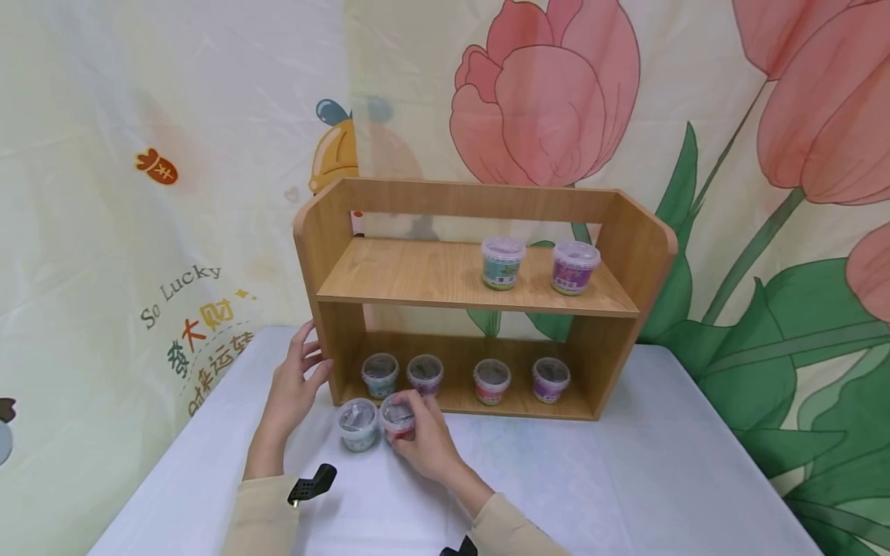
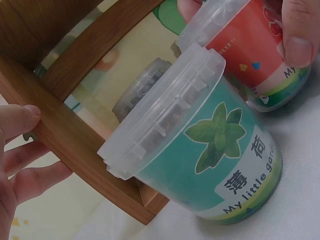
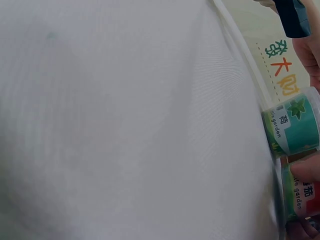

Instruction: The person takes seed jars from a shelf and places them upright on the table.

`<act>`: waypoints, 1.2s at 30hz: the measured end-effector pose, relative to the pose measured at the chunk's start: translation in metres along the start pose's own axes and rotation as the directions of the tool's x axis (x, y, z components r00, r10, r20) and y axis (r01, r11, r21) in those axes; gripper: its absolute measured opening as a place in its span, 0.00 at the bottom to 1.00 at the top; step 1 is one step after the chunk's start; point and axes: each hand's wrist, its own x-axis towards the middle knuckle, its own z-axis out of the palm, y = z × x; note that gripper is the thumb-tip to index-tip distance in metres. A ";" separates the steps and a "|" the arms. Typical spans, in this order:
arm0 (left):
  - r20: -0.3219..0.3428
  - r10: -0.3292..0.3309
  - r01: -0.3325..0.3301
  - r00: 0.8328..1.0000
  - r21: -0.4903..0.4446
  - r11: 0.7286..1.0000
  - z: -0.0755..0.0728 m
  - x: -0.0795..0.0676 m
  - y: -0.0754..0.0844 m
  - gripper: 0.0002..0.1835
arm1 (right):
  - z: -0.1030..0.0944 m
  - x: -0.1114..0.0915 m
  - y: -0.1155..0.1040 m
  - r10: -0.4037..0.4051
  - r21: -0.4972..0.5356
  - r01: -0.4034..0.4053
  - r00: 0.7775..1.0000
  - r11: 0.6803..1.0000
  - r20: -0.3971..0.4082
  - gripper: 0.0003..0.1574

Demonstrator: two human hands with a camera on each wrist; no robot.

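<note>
My right hand (image 1: 433, 442) grips a small red-labelled plastic tub (image 1: 398, 421) with a clear lid, in front of the wooden shelf (image 1: 417, 289). Thumb and fingers lie on opposite sides of this tub, as the left wrist view shows. Close to its left on the table stands a teal "My little garden" tub (image 2: 210, 150) with a mint leaf picture. My left hand (image 1: 295, 390) is at the shelf's left side panel, its fingers loosely spread and touching the panel's edge. Nothing is held in that hand.
On the lower shelf stand a teal tub (image 1: 380, 378), a purple tub (image 1: 426, 371), a red tub (image 1: 491, 384) and another purple tub (image 1: 552, 382). The upper shelf bears a teal tub (image 1: 502, 266) and a purple tub (image 1: 574, 270) toward its right. A white cloth covers the table (image 1: 626, 479).
</note>
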 end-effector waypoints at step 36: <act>0.004 -0.004 0.004 1.000 -0.003 1.000 0.000 -0.001 0.001 0.52 | -0.117 0.029 -0.028 -0.071 -0.049 0.100 0.906 0.994 0.417 0.34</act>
